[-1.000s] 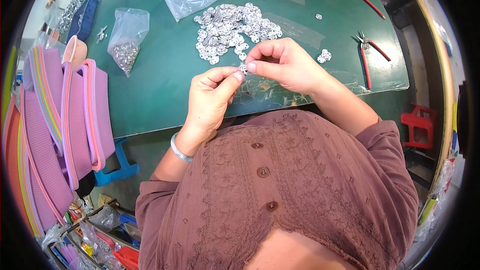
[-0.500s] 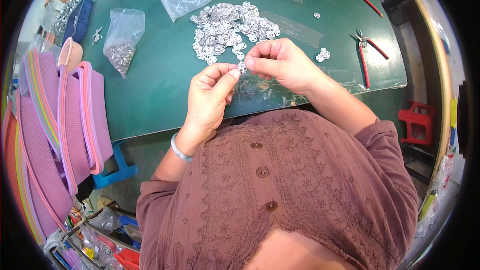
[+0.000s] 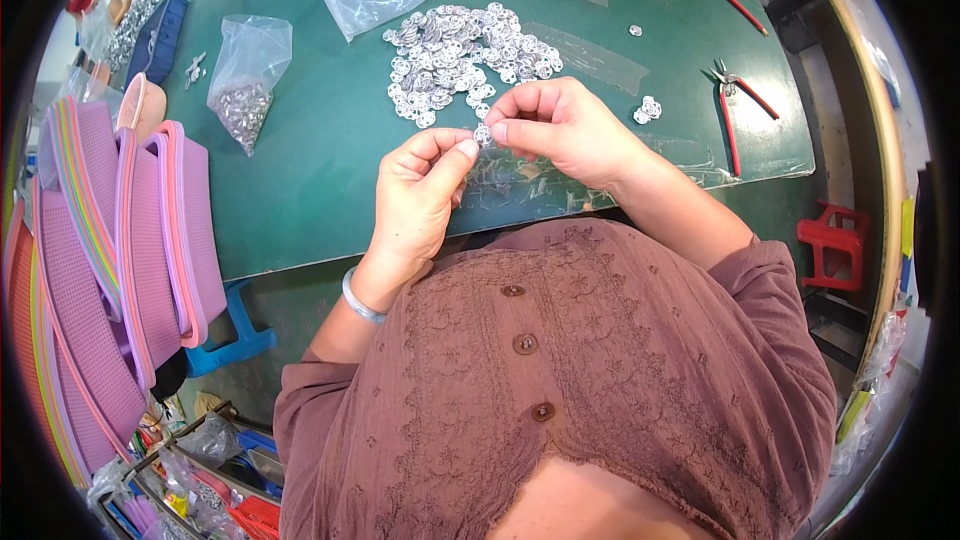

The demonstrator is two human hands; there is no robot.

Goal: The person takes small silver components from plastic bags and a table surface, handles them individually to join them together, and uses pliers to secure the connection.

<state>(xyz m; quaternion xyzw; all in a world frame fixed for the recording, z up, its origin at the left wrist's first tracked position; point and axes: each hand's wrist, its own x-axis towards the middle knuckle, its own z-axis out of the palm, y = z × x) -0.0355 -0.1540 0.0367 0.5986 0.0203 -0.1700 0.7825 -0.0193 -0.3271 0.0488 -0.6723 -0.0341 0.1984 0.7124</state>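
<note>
Between my two hands is a small round silver metal disc (image 3: 483,135) with cut-out openings. My left hand (image 3: 425,180) pinches its left side between thumb and forefinger. My right hand (image 3: 560,130) is closed in a pinch at the disc's right edge; whether its fingertips hold a further tiny part is too small to tell. Just beyond my fingers, a heap of similar silver discs (image 3: 440,60) spreads over the green table (image 3: 330,160). One loose disc lies right beside my fingertips, at the heap's near edge.
Red-handled pliers (image 3: 730,90) and a red stick (image 3: 735,5) lie at the right, near a few discs (image 3: 648,110). Clear bags of small metal parts (image 3: 243,105) lie at the left. Purple woven baskets (image 3: 180,230) stand left of the table, a red stool (image 3: 833,245) right.
Both hands stay almost in place, still pinching around the disc. The disc seems to have turned slightly between the fingertips. Nothing else on the table has visibly moved.
</note>
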